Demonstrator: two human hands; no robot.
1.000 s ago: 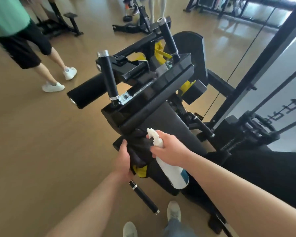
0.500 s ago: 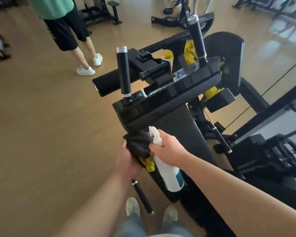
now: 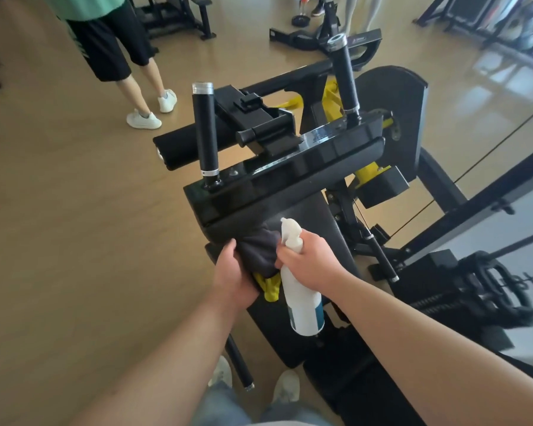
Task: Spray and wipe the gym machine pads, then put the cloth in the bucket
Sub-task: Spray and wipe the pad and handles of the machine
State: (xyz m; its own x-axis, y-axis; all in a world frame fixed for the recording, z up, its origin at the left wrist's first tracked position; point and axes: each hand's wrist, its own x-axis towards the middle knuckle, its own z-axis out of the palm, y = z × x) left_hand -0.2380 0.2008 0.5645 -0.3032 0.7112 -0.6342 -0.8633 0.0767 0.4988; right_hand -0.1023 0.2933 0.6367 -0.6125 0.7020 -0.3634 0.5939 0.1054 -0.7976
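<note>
Nearest us, our pale shoes [image 3: 285,387] stand on the tan wooden floor [image 3: 74,241] at the foot of the machine. Just above them, our right hand [image 3: 310,261] has its grip closed round the neck of the white plastic spray bottle with a teal label [image 3: 302,302]. The nozzle points up and away at the padding, but we cannot tell whether a finger sits on the trigger. Beside it, our left hand [image 3: 233,278] grips the bunched dark grey cloth [image 3: 259,250] and holds it against the near left corner of the sloping black vinyl pad [image 3: 317,222]. A yellow scrap [image 3: 270,289] shows under the cloth; it may be cloth or part of the machine.

We judge that we are in the spray-and-wipe step on this pad, with most of its surface yet to be covered. The next move calls for a squeeze aimed up the slope. We then need a firm sweep of the cloth away from us, with the bottle lifted clear of its path.

Further off are the thick black upper pad [image 3: 305,170], two upright black handles with chrome collars [image 3: 205,130] and a black foam roller [image 3: 182,142], and these probably need wiping too. Beyond them stands a person in a green top and black shorts [image 3: 105,41]. We see no bucket.
</note>
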